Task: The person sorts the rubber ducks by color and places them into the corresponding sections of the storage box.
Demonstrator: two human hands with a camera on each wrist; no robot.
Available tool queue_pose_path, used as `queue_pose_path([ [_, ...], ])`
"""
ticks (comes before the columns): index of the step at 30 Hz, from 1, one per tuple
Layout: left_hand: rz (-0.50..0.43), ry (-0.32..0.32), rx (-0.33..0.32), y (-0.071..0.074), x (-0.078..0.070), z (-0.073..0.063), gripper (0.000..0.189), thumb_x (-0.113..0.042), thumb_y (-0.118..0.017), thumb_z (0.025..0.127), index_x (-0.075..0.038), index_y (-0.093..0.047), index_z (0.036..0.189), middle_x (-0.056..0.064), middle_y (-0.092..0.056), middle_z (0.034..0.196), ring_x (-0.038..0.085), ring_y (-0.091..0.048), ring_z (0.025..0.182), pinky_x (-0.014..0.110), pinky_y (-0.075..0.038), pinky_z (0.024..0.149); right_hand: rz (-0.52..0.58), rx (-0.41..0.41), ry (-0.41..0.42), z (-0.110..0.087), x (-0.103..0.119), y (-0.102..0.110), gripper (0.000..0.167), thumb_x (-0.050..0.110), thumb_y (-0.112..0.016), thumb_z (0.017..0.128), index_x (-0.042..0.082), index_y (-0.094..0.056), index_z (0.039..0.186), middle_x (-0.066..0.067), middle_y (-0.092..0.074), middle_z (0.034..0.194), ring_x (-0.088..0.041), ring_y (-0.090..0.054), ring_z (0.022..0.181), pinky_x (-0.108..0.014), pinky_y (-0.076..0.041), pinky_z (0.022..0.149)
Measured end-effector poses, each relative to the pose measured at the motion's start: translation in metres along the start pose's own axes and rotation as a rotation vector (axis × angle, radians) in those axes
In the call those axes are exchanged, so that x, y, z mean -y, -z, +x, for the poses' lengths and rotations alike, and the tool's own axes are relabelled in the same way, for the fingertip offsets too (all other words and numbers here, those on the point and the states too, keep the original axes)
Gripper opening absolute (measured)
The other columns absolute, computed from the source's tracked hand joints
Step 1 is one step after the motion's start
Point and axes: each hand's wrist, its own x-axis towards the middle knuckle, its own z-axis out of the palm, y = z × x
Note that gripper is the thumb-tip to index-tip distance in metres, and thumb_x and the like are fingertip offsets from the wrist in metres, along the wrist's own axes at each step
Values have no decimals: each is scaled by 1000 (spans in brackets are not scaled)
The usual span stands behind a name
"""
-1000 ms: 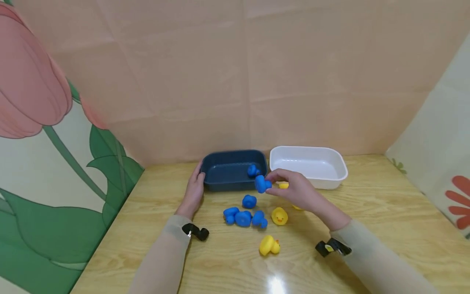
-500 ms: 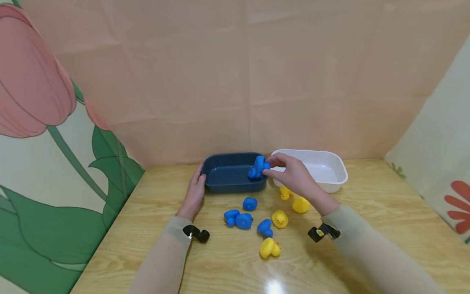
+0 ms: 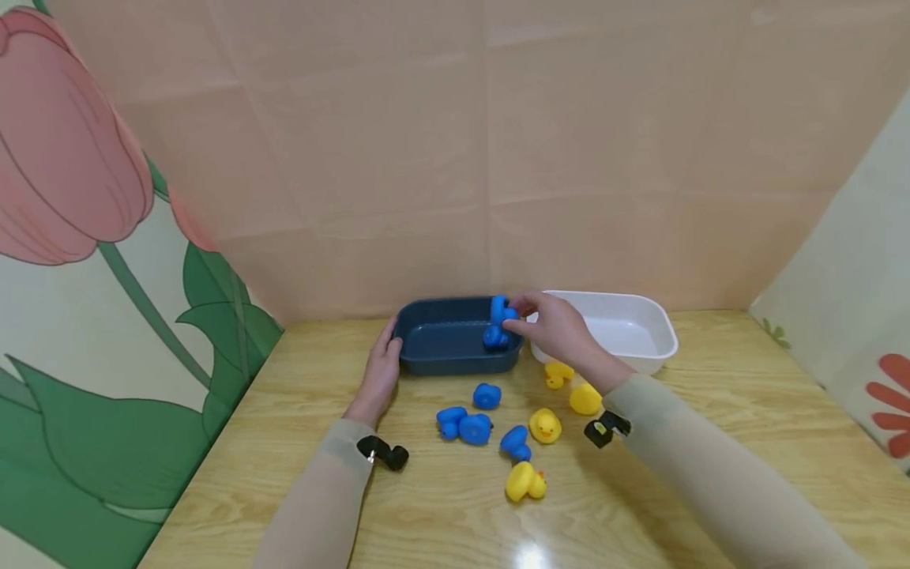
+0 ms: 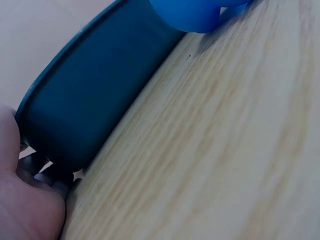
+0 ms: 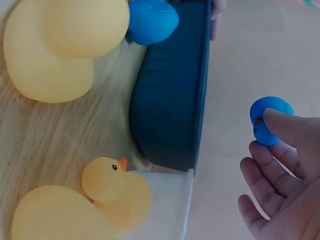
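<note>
My right hand (image 3: pixel 565 336) pinches a blue rubber duck (image 3: pixel 500 308) between thumb and fingers, at the right end of the dark blue dish (image 3: pixel 455 365). Seen from the right wrist, that held duck (image 5: pixel 272 106) is above the dish's rim, with the lower fingers spread loosely. Another blue duck (image 3: pixel 494 337) lies inside the dish, just below the held one in the head view. My left hand (image 3: pixel 377 375) rests against the dish's left end, fingers along the outer wall and thumb near the rim; in the left wrist view its fingers (image 4: pixel 42 172) are partly hidden behind the dish's corner.
A white dish (image 3: pixel 626 320) stands right beside the dark one. In front lie several blue ducks (image 3: pixel 475 429) and several yellow ducks (image 3: pixel 545 427) on the wooden table (image 3: pixel 426 514). Behind the dishes rises a beige cloth backdrop (image 3: pixel 398 197).
My right hand has carried the blue duck forward, from in front of the dark dish to over its right end. One blue duck on the table has rolled toward me. The left hand stays put.
</note>
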Motion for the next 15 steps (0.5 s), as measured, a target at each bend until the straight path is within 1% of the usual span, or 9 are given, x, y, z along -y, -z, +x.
queue_pose_path([
  [3,-7,1,3,0,1,0,59,-18,-40,119,-17,-27,177,0,-25,181,26,-15,168,51,-13,135,-9,11,-14,2,-2,-4,37,33,-82,103,7,-73,127,-10,-76,116,-32,-68,109,-52,-56,99],
  [9,-10,-12,4,1,-1,0,59,-19,-39,119,-17,-27,177,-1,-26,181,25,-15,168,51,-13,135,-16,49,-34,4,-2,-12,37,34,-80,105,7,-74,130,-10,-76,120,-32,-67,112,-51,-56,99],
  [15,-2,-4,2,0,-1,-1,59,-18,-40,119,-19,-28,177,-1,-25,181,25,-15,168,51,-14,135,-43,70,-32,3,-4,-18,35,32,-80,105,7,-75,130,-11,-76,121,-34,-66,111,-52,-55,99],
])
